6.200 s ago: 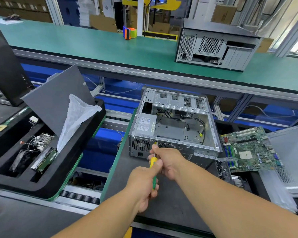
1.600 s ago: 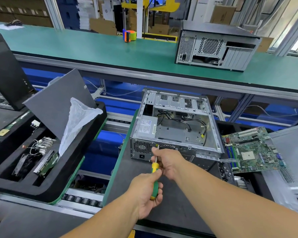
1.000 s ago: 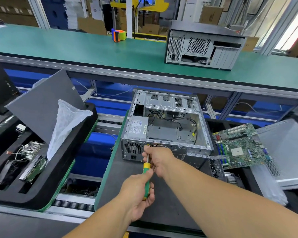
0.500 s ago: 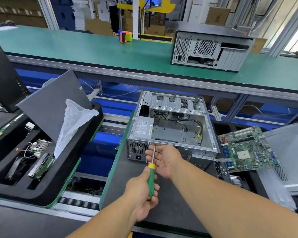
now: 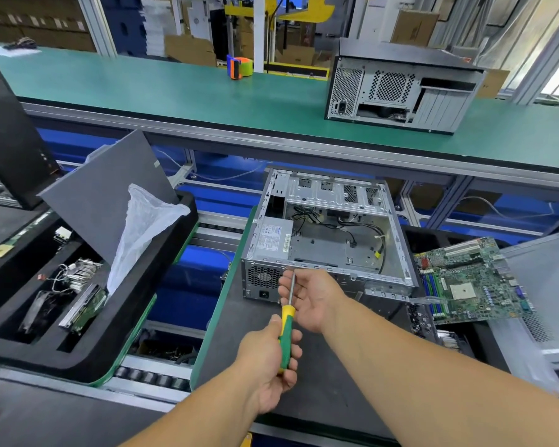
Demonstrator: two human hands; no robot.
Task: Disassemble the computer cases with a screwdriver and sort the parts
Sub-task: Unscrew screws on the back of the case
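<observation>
An open silver computer case [image 5: 331, 253] lies on a dark pallet, its rear facing me, with a power supply [image 5: 273, 238] and loose cables inside. My left hand [image 5: 267, 366] grips the green-and-yellow handle of a screwdriver [image 5: 285, 333]. The shaft points up toward the case's rear top edge, near the fan grille. My right hand [image 5: 318, 298] is just in front of the case's rear with relaxed fingers, and the bare shaft lies across its palm.
A green motherboard [image 5: 468, 282] lies right of the case, beside a grey side panel [image 5: 542, 285]. On the left, a black foam tray [image 5: 88, 359] holds removed parts, a grey panel [image 5: 107, 195] and a plastic bag [image 5: 142, 233]. Another case [image 5: 397, 95] and a tape roll [image 5: 238, 66] are on the green bench.
My right hand, earlier curled round the shaft at the case's rear, has opened. The screwdriver has drawn back a little toward me.
</observation>
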